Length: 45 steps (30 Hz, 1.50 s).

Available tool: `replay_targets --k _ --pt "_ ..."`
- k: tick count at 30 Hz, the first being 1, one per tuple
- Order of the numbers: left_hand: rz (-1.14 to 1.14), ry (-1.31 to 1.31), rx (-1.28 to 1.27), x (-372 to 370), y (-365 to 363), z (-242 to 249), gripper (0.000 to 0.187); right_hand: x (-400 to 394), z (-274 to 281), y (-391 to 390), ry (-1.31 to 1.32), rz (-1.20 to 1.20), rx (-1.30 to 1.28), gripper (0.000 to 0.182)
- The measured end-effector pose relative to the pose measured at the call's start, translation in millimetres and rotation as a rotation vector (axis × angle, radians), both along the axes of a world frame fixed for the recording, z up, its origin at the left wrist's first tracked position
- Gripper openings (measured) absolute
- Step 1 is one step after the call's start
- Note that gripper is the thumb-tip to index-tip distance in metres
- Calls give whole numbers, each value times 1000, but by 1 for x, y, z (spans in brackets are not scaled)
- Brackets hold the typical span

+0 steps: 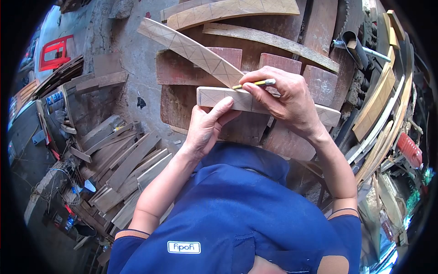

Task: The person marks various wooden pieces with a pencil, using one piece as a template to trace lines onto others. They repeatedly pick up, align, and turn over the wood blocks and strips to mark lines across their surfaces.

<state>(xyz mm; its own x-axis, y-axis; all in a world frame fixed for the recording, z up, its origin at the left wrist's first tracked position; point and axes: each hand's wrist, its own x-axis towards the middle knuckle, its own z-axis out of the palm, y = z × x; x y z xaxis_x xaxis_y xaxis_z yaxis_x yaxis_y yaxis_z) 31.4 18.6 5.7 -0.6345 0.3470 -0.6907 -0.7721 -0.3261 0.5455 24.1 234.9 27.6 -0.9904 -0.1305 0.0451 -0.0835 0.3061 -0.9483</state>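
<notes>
My left hand (211,123) grips the left part of a pale wooden strip (255,101), its thumb on the face that carries pencil lines. Between the thumb and fingers of my right hand (285,93) is a yellow pencil (255,84), its tip at the strip's upper edge. The heel of that hand lies over the strip's right part, hiding some of it. A second wooden strip (191,50), marked with crossing pencil lines, slants from upper left and ends near the pencil tip. Both strips are above reddish-brown boards (178,98).
Curved marked wood pieces (232,13) and a rough curved strip (269,43) lie beyond my hands. Stacked planks (132,160) cover the floor at left. At right are more curved pieces (376,102), a dark tube (353,48) and a red plastic object (409,150).
</notes>
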Motion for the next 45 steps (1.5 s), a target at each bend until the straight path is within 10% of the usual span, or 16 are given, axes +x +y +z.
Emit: replay_targets --k 45 --pt "8 19 -30 1 4 3 33 14 32 33 12 68 285 11"
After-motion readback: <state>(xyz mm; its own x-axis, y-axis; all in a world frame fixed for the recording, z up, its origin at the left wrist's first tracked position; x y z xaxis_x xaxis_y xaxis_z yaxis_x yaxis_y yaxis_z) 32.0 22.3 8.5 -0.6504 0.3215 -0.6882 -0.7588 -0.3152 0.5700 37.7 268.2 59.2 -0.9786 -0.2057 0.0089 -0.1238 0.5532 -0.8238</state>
